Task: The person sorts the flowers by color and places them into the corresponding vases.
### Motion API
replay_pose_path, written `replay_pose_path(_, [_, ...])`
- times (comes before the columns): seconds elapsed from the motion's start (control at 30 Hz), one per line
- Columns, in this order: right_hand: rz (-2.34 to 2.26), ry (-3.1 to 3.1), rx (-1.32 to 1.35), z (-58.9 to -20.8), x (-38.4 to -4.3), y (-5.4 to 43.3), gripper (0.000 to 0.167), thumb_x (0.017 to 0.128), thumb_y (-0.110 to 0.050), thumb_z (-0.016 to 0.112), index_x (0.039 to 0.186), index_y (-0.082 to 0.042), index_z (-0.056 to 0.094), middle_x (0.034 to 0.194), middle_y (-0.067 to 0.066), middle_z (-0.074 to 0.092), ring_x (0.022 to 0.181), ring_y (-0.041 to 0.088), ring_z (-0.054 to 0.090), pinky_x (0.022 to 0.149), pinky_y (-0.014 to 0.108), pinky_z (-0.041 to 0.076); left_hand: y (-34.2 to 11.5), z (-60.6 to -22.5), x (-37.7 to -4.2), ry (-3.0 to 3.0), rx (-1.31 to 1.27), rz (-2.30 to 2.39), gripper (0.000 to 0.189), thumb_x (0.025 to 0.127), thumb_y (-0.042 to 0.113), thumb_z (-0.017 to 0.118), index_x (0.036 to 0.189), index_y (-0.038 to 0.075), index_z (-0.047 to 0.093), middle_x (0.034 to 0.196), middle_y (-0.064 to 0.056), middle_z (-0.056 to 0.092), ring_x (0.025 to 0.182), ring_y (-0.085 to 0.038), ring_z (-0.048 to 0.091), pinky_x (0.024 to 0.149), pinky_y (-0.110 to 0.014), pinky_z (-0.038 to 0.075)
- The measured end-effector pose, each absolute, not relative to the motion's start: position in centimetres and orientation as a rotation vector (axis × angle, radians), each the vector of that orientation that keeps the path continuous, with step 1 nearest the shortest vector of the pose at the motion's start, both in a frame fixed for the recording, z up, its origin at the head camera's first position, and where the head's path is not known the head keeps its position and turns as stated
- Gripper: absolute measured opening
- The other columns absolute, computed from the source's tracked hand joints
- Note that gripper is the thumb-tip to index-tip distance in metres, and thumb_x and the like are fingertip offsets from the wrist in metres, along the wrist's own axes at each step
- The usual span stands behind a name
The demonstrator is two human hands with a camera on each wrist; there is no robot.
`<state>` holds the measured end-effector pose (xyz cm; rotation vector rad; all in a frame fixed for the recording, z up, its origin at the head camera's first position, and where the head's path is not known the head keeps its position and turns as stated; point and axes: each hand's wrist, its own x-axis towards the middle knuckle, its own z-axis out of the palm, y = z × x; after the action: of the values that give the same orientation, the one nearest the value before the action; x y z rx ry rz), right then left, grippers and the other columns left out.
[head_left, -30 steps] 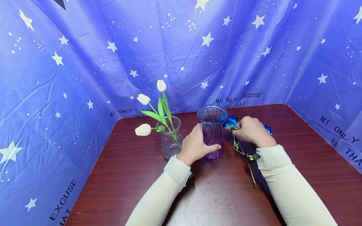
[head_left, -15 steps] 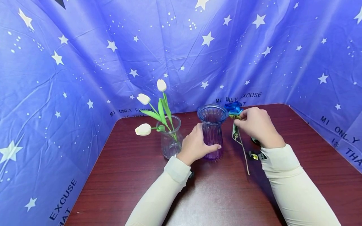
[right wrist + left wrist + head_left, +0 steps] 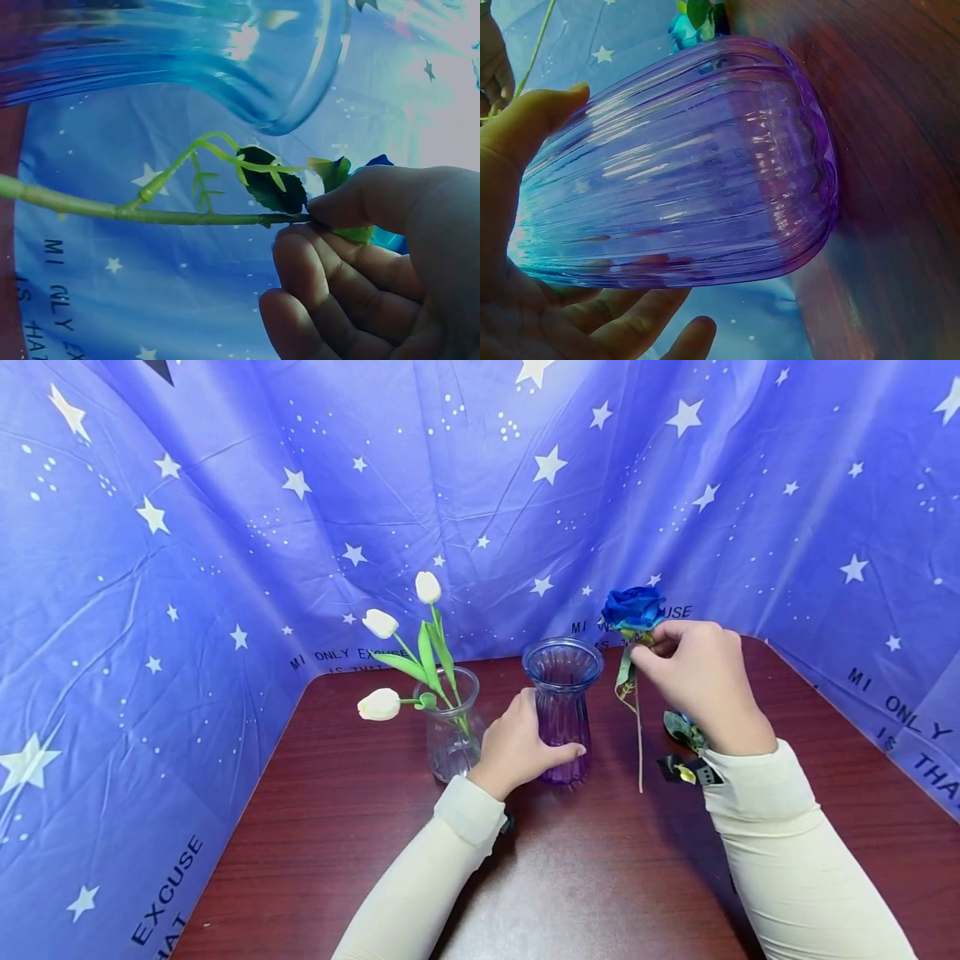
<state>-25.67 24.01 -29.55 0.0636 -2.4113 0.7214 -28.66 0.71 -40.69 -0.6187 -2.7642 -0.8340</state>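
Observation:
My left hand (image 3: 517,743) grips the lower part of a ribbed glass vase (image 3: 566,714), blue at the rim and purple at the base. In the left wrist view the thumb lies on one side of the vase (image 3: 682,165) and the fingers on the other. The vase stands upright on the table. To its right, my right hand (image 3: 708,685) pinches an artificial blue rose (image 3: 633,608) just under its bloom, between thumb and fingers. The rose's stem (image 3: 187,217) hangs down, bearing a dark green leaf (image 3: 271,184). In the right wrist view the bloom is mostly hidden behind the hand.
A clear glass vase (image 3: 442,747) holding white tulips (image 3: 381,623) stands left of the purple one. Another blue flower with green leaves (image 3: 681,731) lies on the dark red table (image 3: 360,860), partly behind the right wrist. A blue star-printed cloth (image 3: 480,485) hangs around the table.
My right hand has lifted the blue rose off the table, upward and slightly right, and the stem now hangs nearly vertical. The left hand and both vases have stayed in place.

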Motion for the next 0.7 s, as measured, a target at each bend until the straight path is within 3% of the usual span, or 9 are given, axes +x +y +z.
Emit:
replay_pose_path(0.17, [0.720,-2.334,0.064,-28.7,-25.2,23.9,0.015,0.085,-0.027,0.073,0.077,-0.016,0.077,0.067,0.002,0.072,0.054,0.007,0.052,0.066,0.038,0.037,0.7,-40.7,-28.7,-2.766,-0.609,-0.833,0.099,0.072,0.069,0.083,0.144,0.013,0.045,0.126,0.000,0.062,0.109,-0.022,0.069,0.087,-0.044,0.060])
replay_pose_path(0.27, [0.728,-2.286,0.061,-28.1,-24.6,23.8,0.015,0.085,-0.027,0.074,0.076,-0.015,0.077,0.069,0.005,0.073,0.054,-0.005,0.049,0.069,0.037,0.037,0.8,-40.7,-28.6,-2.768,-0.604,-0.825,0.098,0.072,0.069,0.083,0.143,0.013,0.046,0.125,0.000,0.062,0.109,-0.022,0.069,0.087,-0.044,0.060])
replay_pose_path(0.47, [0.735,-2.167,0.071,-27.3,-23.7,23.6,0.019,0.085,-0.029,0.077,0.073,-0.014,0.077,0.068,0.005,0.074,0.054,-0.022,0.042,0.063,0.022,0.035,0.8,-40.7,-28.6,-2.768,-0.604,-0.833,0.097,0.072,0.067,0.084,0.143,0.013,0.046,0.124,-0.001,0.062,0.108,-0.023,0.069,0.086,-0.045,0.060])
replay_pose_path(0.57, [0.742,-2.093,0.083,-26.9,-23.4,23.5,0.018,0.084,-0.029,0.079,0.073,-0.014,0.078,0.065,-0.003,0.071,0.055,-0.022,0.044,0.058,0.015,0.033,0.8,-40.7,-28.6,-2.770,-0.600,-0.826,0.097,0.071,0.068,0.084,0.143,0.013,0.046,0.124,0.000,0.062,0.107,-0.023,0.070,0.086,-0.045,0.060])
replay_pose_path(0.7, [0.808,-1.983,0.091,-26.3,-22.9,23.4,0.015,0.083,-0.026,0.080,0.077,-0.012,0.081,0.066,-0.025,0.062,0.057,-0.021,0.049,0.056,0.009,0.035,0.8,-40.7,-28.6,-2.769,-0.603,-0.823,0.098,0.071,0.069,0.083,0.142,0.013,0.046,0.124,0.000,0.063,0.107,-0.023,0.070,0.086,-0.044,0.060])
